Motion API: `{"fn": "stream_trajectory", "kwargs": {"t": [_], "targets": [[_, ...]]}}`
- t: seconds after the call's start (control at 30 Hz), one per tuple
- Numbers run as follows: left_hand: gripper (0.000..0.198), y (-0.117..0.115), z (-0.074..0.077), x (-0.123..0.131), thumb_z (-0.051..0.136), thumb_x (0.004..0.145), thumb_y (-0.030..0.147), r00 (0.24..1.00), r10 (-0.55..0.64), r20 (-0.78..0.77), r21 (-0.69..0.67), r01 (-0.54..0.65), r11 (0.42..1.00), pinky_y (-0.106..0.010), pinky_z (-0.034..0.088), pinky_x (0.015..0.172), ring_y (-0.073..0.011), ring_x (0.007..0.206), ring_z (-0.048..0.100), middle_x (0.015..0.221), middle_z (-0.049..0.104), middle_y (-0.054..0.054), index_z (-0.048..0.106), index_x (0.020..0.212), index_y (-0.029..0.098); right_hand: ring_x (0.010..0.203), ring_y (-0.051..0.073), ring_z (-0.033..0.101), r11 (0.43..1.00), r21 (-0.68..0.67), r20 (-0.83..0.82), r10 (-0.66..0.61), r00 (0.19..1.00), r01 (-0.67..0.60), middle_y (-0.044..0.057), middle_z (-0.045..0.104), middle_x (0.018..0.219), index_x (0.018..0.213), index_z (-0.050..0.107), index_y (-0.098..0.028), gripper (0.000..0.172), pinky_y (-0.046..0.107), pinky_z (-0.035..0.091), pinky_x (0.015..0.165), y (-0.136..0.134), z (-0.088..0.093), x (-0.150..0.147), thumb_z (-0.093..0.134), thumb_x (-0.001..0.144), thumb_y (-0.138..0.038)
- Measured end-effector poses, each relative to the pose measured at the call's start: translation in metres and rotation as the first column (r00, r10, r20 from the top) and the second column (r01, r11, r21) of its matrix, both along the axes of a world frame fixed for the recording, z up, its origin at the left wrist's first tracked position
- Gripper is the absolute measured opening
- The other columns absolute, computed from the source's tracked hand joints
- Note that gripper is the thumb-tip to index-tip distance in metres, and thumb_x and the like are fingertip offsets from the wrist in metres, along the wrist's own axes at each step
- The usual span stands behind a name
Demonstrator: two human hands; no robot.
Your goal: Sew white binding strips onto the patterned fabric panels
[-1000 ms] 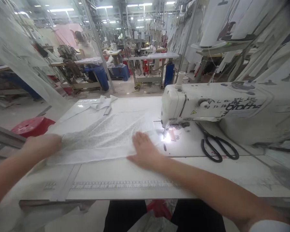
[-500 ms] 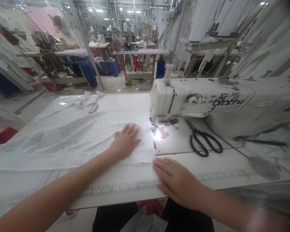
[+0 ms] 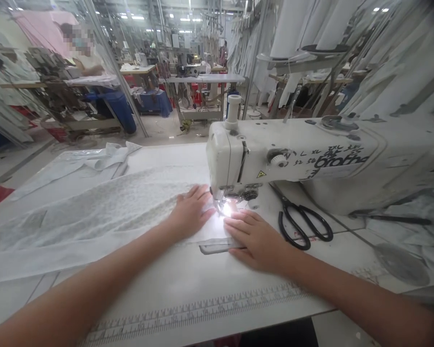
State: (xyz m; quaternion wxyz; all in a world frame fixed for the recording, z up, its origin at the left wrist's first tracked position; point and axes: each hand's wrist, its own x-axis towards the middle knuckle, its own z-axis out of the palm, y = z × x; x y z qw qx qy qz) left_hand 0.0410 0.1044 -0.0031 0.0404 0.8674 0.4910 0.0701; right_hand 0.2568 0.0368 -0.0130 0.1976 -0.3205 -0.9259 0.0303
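White patterned fabric (image 3: pixel 104 202) stretches across the left side of the sewing table, its right end reaching the lit needle area of the sewing machine (image 3: pixel 260 149). My left hand (image 3: pixel 191 209) lies flat on the fabric, just left of the needle, fingers stretched out. On the other side of the needle, my right hand (image 3: pixel 255 238) rests palm down with its fingers extended, fingertips at the fabric's right edge. The presser foot is mostly lost in the bright lamp glare.
Black-handled scissors (image 3: pixel 300 221) lie right of my right hand, under the machine arm. A printed ruler strip (image 3: pixel 188 311) runs along the table's front. More fabric (image 3: pixel 412 217) lies at the far right. A co-worker (image 3: pixel 85 53) sits at the back left.
My right hand has moved forward from the table's front to beside the needle. The fabric's right end has shifted toward the needle, with my left hand still flat on it. The view has shifted.
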Motion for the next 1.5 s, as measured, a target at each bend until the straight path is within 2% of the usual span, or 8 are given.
{"fn": "stream_trajectory", "kwargs": {"t": [0.17, 0.43, 0.63, 0.7, 0.83, 1.03, 1.23, 1.5], "targets": [[0.03, 0.006, 0.001, 0.004, 0.038, 0.088, 0.041, 1.0, 0.013, 0.007, -0.003, -0.013, 1.0, -0.05, 0.036, 0.087, -0.0298, 0.105, 0.048, 0.101, 0.057, -0.011, 0.056, 0.1, 0.02, 0.118, 0.028, 0.045, 0.999, -0.023, -0.031, -0.039, 0.999, 0.038, 0.014, 0.057, 0.122, 0.124, 0.05, -0.01, 0.044, 0.048, 0.037, 0.1, 0.002, 0.003, 0.001, 0.049, 0.086, -0.031], [0.034, -0.008, 0.003, 0.001, 0.028, 0.092, 0.029, 0.998, -0.052, 0.024, -0.076, 0.054, 0.996, -0.05, 0.034, 0.088, -0.0301, 0.11, 0.042, 0.102, 0.055, -0.01, 0.056, 0.11, 0.024, 0.119, 0.029, 0.042, 0.999, -0.039, -0.059, 0.003, 0.998, -0.006, 0.013, 0.056, 0.122, 0.121, 0.05, -0.011, 0.045, 0.048, 0.035, 0.102, 0.0, 0.001, -0.002, 0.052, 0.084, -0.035], [0.036, 0.007, 0.005, 0.009, 0.031, 0.092, 0.033, 0.999, -0.022, 0.027, -0.093, 0.025, 0.995, -0.048, 0.036, 0.083, -0.0254, 0.084, 0.053, 0.071, 0.056, -0.007, 0.059, 0.075, 0.018, 0.117, 0.029, 0.045, 0.996, -0.053, -0.014, -0.078, 0.997, 0.078, 0.014, 0.056, 0.123, 0.119, 0.051, -0.011, 0.041, 0.049, 0.035, 0.1, 0.004, 0.004, -0.002, 0.051, 0.084, -0.033], [0.034, 0.007, 0.005, 0.008, 0.035, 0.091, 0.033, 0.999, -0.016, 0.03, -0.058, 0.018, 0.998, -0.046, 0.037, 0.084, -0.0239, 0.08, 0.054, 0.068, 0.056, -0.006, 0.058, 0.071, 0.018, 0.117, 0.028, 0.046, 0.994, -0.054, -0.011, -0.092, 0.996, 0.091, 0.014, 0.056, 0.123, 0.119, 0.05, -0.012, 0.04, 0.049, 0.036, 0.099, 0.004, 0.005, -0.002, 0.051, 0.084, -0.033], [0.022, -0.011, 0.005, 0.004, 0.039, 0.089, 0.024, 0.978, -0.122, 0.169, 0.045, 0.116, 0.992, -0.041, 0.041, 0.089, -0.0213, 0.094, 0.053, 0.094, 0.06, -0.007, 0.06, 0.089, 0.019, 0.117, 0.029, 0.045, 0.993, -0.057, -0.011, -0.106, 0.994, 0.105, 0.014, 0.055, 0.124, 0.119, 0.05, -0.013, 0.04, 0.05, 0.038, 0.096, 0.003, 0.007, -0.002, 0.05, 0.084, -0.032], [0.027, -0.035, -0.003, -0.001, 0.037, 0.091, 0.021, 0.92, -0.257, 0.297, -0.03, 0.278, 0.96, -0.037, 0.041, 0.099, -0.018, 0.113, 0.047, 0.119, 0.055, -0.004, 0.056, 0.11, 0.023, 0.113, 0.029, 0.048, 0.996, -0.055, -0.034, -0.073, 0.997, 0.071, 0.014, 0.057, 0.12, 0.117, 0.052, -0.009, 0.041, 0.047, 0.036, 0.099, 0.002, 0.005, 0.002, 0.048, 0.085, -0.032], [0.031, -0.032, -0.009, -0.001, 0.036, 0.093, 0.023, 0.929, -0.253, 0.27, -0.039, 0.273, 0.961, -0.04, 0.038, 0.102, -0.0191, 0.118, 0.045, 0.125, 0.053, -0.003, 0.052, 0.12, 0.025, 0.115, 0.028, 0.046, 0.995, -0.072, -0.032, -0.067, 0.997, 0.065, 0.013, 0.054, 0.124, 0.121, 0.049, -0.01, 0.043, 0.047, 0.036, 0.099, 0.001, 0.004, 0.002, 0.047, 0.085, -0.032], [0.031, -0.028, -0.007, -0.002, 0.036, 0.092, 0.024, 0.93, -0.269, 0.25, -0.026, 0.284, 0.958, -0.039, 0.04, 0.101, -0.0195, 0.118, 0.046, 0.126, 0.054, -0.004, 0.055, 0.117, 0.022, 0.116, 0.028, 0.046, 0.993, -0.09, -0.01, -0.076, 0.997, 0.075, 0.013, 0.055, 0.123, 0.123, 0.049, -0.01, 0.045, 0.047, 0.035, 0.101, 0.003, 0.004, 0.002, 0.047, 0.085, -0.033]]}}
